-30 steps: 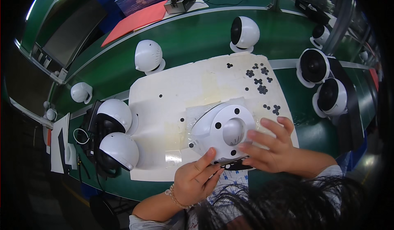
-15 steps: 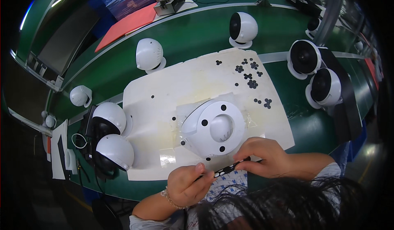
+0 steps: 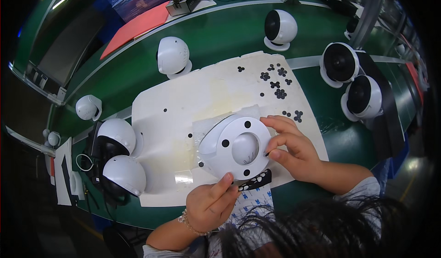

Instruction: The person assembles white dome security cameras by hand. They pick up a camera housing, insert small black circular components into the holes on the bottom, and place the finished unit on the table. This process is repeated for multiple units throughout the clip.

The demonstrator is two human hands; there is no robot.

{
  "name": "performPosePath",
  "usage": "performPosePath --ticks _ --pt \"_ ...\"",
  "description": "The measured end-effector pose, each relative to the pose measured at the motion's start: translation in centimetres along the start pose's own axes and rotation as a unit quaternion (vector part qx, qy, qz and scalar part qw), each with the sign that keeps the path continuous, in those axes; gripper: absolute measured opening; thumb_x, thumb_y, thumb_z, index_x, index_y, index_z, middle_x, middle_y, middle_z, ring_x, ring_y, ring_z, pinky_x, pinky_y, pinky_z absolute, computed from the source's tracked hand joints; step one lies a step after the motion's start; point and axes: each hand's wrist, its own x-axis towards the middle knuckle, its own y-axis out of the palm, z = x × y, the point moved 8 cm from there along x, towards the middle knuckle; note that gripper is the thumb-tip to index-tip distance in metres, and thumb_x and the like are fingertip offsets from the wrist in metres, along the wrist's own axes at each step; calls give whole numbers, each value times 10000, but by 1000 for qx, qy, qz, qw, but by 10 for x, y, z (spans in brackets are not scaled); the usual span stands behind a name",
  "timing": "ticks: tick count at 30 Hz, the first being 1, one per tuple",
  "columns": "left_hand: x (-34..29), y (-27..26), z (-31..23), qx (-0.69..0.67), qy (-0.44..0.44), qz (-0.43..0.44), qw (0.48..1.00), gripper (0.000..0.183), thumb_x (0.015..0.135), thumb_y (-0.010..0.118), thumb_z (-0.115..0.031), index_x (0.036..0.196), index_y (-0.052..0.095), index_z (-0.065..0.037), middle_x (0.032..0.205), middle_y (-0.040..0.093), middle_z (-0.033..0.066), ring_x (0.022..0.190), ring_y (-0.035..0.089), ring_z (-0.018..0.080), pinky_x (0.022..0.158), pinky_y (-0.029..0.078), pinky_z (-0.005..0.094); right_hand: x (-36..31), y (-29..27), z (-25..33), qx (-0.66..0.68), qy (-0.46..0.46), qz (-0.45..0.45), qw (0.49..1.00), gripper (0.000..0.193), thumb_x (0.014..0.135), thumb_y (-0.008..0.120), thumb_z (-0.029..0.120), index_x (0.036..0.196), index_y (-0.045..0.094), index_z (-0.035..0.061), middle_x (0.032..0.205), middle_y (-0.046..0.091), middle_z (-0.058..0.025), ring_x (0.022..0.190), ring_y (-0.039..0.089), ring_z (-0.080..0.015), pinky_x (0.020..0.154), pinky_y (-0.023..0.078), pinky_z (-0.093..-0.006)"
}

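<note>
A white round housing (image 3: 213, 154) lies on the white mat with its ring-shaped base facing up. Small round black pads (image 3: 225, 143) are stuck on that ring. My right hand (image 3: 296, 154) is at the ring's right side. Its thumb and index finger pinch a small black round pad (image 3: 267, 154) against or just over the ring; whether it touches is unclear. My left hand (image 3: 209, 205) is closed on the end of a black perforated strip (image 3: 255, 180), below the housing's near edge. One left fingertip is close to the ring.
On the white mat (image 3: 161, 143) lie loose black pads, clustered at the far right (image 3: 280, 94). White ball-shaped devices (image 3: 124, 174) stand left, behind (image 3: 172, 55) and right (image 3: 365, 96) on the green bench (image 3: 225, 32). A blue-printed sheet (image 3: 255, 207) sits at the front edge.
My right hand has left the black strip and moved up to the ring's right side, with a black pad between its fingertips. My left hand stays near the front with the strip.
</note>
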Motion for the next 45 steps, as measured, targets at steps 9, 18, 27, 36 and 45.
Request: performPosePath --ticks 9,18,27,36,45 --pt "-21 12 11 -30 -56 25 998 224 632 698 14 837 622 -30 1130 569 144 568 588 175 489 454 258 -5 -3 10 -96 -65 -2 993 116 787 627 149 886 624 89 1276 447 -138 1157 396 -318 954 300 -396" --pt "-6 3 2 1 -21 -15 1000 213 625 696 19 824 630 -18 1137 566 138 589 589 181 497 457 259 -19 -5 -20 220 113 -96 964 218 810 608 144 1005 587 51 1005 559 -75 951 504 -168 811 382 -305" --pt "-13 3 6 -68 -49 11 996 341 610 708 12 933 604 -26 1111 573 129 618 597 199 520 475 266 30 -14 -44 399 254 -54 879 228 828 593 158 998 564 8 837 590 -32 728 539 -89 679 435 -243" --pt "-7 11 5 -59 -32 149 987 278 734 625 -36 1011 620 -62 918 627 79 677 605 195 566 484 275 151 -52 -128 -532 -109 -102 833 206 820 543 171 983 615 67 906 586 -74 891 557 -239 808 429 -342" --pt "-30 29 19 -52 -44 228 971 243 742 661 -169 981 641 -138 951 635 60 718 617 192 624 525 287 128 -166 -209 -531 224 -206 791 367 848 465 362 1010 597 60 1025 594 -117 1034 521 -288 900 374 -432"
